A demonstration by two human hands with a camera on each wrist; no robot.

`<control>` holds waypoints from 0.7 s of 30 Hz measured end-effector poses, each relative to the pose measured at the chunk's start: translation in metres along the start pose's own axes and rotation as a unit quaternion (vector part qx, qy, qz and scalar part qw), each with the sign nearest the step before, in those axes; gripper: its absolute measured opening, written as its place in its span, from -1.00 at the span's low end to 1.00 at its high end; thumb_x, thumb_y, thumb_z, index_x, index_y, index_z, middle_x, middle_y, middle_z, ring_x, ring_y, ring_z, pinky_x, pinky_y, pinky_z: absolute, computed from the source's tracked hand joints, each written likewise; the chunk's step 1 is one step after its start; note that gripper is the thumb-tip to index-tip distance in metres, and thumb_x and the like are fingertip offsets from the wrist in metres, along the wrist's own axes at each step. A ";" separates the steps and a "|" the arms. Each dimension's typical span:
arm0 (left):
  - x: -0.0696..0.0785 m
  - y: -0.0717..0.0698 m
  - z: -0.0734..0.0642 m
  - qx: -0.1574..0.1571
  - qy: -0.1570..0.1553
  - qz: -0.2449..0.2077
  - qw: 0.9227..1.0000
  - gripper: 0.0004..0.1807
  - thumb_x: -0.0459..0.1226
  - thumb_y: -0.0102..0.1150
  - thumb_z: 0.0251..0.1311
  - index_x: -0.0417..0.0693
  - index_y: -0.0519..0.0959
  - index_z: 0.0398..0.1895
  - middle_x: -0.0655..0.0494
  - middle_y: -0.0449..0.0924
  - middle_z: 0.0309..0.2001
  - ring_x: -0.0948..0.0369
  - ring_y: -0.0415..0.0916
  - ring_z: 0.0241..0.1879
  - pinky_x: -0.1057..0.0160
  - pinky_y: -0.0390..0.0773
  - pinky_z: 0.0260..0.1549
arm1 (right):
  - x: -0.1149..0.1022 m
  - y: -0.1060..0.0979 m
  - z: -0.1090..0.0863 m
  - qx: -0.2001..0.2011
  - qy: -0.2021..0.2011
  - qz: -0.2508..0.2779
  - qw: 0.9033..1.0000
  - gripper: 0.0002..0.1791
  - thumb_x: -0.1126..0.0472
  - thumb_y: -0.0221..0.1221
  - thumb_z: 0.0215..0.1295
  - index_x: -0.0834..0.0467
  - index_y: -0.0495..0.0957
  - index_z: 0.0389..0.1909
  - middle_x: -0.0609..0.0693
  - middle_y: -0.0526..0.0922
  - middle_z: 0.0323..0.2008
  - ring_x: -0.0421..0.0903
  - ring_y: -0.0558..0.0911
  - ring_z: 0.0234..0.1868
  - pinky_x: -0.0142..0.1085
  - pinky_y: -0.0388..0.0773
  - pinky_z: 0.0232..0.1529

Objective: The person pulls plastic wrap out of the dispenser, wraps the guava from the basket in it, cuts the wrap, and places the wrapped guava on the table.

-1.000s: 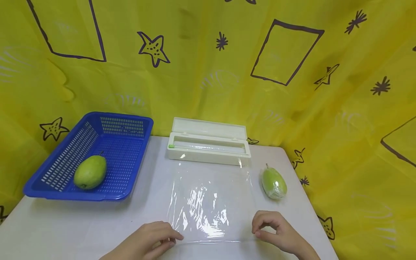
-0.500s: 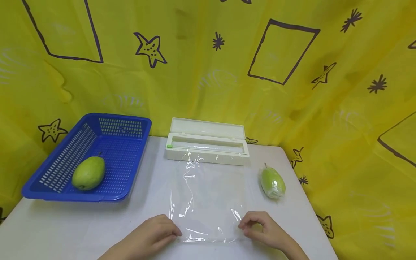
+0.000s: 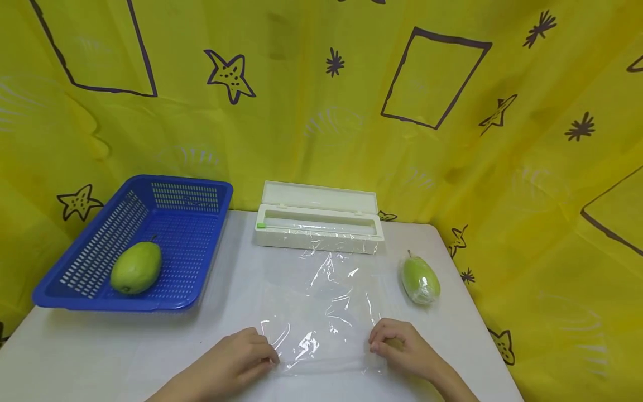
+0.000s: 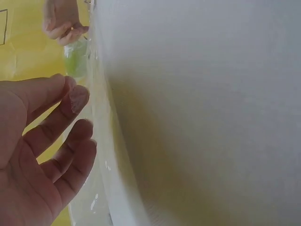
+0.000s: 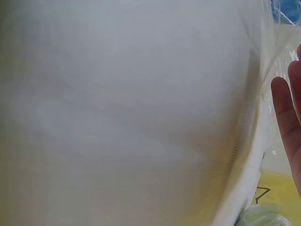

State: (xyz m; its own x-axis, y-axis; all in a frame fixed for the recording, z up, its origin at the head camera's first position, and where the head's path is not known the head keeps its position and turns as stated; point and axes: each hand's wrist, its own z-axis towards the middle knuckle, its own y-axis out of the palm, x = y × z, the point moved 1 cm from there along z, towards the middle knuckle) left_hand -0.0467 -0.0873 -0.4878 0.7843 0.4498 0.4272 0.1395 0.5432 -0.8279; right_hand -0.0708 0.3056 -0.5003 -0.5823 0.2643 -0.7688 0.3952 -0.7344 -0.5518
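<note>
A sheet of clear plastic wrap runs from an open cream dispenser box toward me, wrinkled and shiny. My left hand pinches its near left corner; in the left wrist view a bit of film shows between the left hand's thumb and forefinger. At the near right corner, my right hand pinches the film between curled fingers and thumb. Only some fingers of that hand appear in the right wrist view, beside the film. Inside the box lies the wrap roll, with a green slider at its left end.
A green oval fruit, partly covered in shiny film, lies on the white table at right. At left stands a blue plastic basket holding another green fruit. A yellow patterned curtain hangs behind the table.
My right hand has moved left and taken hold of the wrap's near right corner. The film's wrinkles and reflections have shifted. The left hand has moved only slightly.
</note>
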 end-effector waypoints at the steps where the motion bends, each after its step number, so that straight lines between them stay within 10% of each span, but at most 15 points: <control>1: 0.000 -0.001 0.001 0.002 0.000 0.004 1.000 -0.90 -0.22 0.29 0.25 0.25 0.70 -0.25 0.54 0.59 -0.29 0.48 0.41 -0.24 0.48 0.46 -0.26 | -0.001 -0.001 0.002 0.001 0.002 -0.002 1.000 -0.74 0.48 0.23 0.23 0.02 0.63 -0.37 -0.06 0.68 -0.32 -0.19 0.62 -0.26 -0.37 0.58 -0.17; 14: -0.002 -0.003 0.000 -0.037 0.004 -0.047 0.998 -0.91 -0.23 0.29 0.26 0.18 0.75 -0.31 0.45 0.46 -0.27 0.58 0.36 -0.34 0.67 0.36 -0.33 | -0.014 -0.015 0.026 -0.118 0.104 -0.019 0.987 -0.94 0.16 0.31 0.30 -0.07 0.65 -0.25 -0.27 0.64 -0.34 -0.34 0.58 -0.32 -0.37 0.61 -0.28; 21: -0.003 -0.001 -0.002 -0.130 -0.019 -0.059 0.990 -0.90 -0.19 0.24 0.29 0.11 0.74 -0.25 0.43 0.66 -0.29 0.51 0.53 -0.29 0.42 0.58 -0.26 | -0.018 -0.011 0.030 -0.212 0.161 -0.024 0.964 -0.83 0.21 0.45 0.06 -0.02 0.61 -0.44 -0.32 0.47 -0.59 -0.48 0.40 -0.53 -0.51 0.46 -0.52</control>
State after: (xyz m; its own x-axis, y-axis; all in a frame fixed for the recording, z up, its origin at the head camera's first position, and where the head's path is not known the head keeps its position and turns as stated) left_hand -0.0482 -0.0902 -0.4889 0.7300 0.4236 0.5363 0.3838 0.3952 -0.8346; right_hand -0.0866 0.2903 -0.4708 -0.3825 0.5221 -0.7623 0.6684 -0.4133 -0.6185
